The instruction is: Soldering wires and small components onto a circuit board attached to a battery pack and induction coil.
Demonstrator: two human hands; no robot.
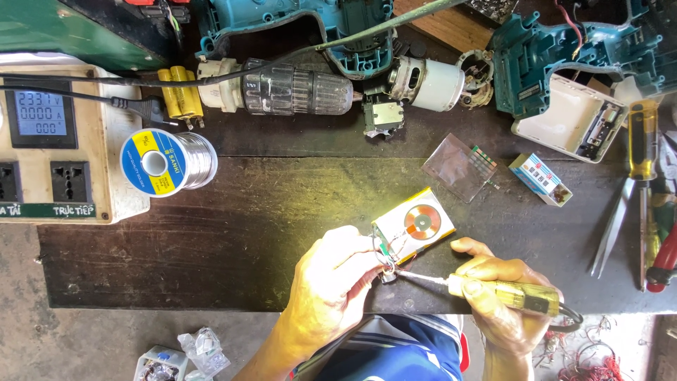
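The left hand [335, 271] rests on the dark table [268, 233] with its fingers [370, 264] curled narrow around thin wires at the near corner of a small yellow-edged pack [415, 226], which lies flat and bears a copper coil on its white face. The right hand [497, 296] is wrapped tight around the yellow handle of a soldering iron [486, 291]; its metal tip points toward the left fingers and meets the wires just beside them, at the pack's lower corner. A black cord leaves the handle behind the right hand.

Just beyond the pack, up and to the right of the fingers, lies a clear plastic bag [460, 168], and further right a small printed box [540, 179]. Well beyond the left fingers, to the left, a spool of solder [168, 162] lies on its side, touching a cream power box [53, 141] with a meter and sockets. Along the far edge of the table sit a drill chuck [282, 90], a small motor [427, 83] and teal drill housings [557, 60]. Far to the right of the right hand lie a yellow-handled screwdriver [643, 152] and tweezers [612, 227].
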